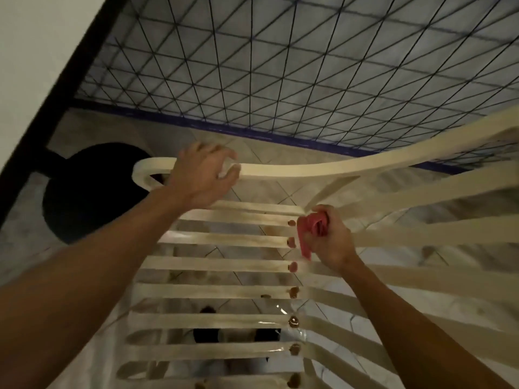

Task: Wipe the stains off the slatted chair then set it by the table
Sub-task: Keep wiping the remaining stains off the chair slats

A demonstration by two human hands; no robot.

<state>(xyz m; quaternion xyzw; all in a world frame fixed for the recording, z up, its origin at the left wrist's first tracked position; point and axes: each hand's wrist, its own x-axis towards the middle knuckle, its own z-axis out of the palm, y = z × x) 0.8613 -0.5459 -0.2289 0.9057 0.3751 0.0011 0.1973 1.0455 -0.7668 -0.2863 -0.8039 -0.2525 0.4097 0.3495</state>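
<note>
1. The cream slatted plastic chair point(219, 263) fills the lower half of the view, directly under the camera, and stands on a pale tiled floor point(252, 148).
2. Brown stains point(266, 223) smear the upper seat slats, thickest near the line where the seat slats meet the back slats. Small brown spots sit along that same line further down.
3. The right hand point(332, 244) is clamped on a bunched pink cloth point(313, 228), fingers curled round it, and holds it against that stained line.
4. The left hand point(200, 178) grips the chair's curved cream armrest point(309, 171) near its rounded front end, fingers wrapped over the top.
5. Beyond the armrest lies the bench point(280, 66), covered by a grey-white cloth crossed with dark grid lines and edged in blue. The chair sits close to its near edge; whether the two touch cannot be told.
6. A black round object point(90, 192) rests on the floor to the left, just behind the armrest's tip.
7. A black slanting bar point(56, 88) runs along the bench's left side, with a white wall point(28, 37) behind it.
8. Dark shapes point(207, 334) show through the lower slats; they are too blurred to tell apart.
</note>
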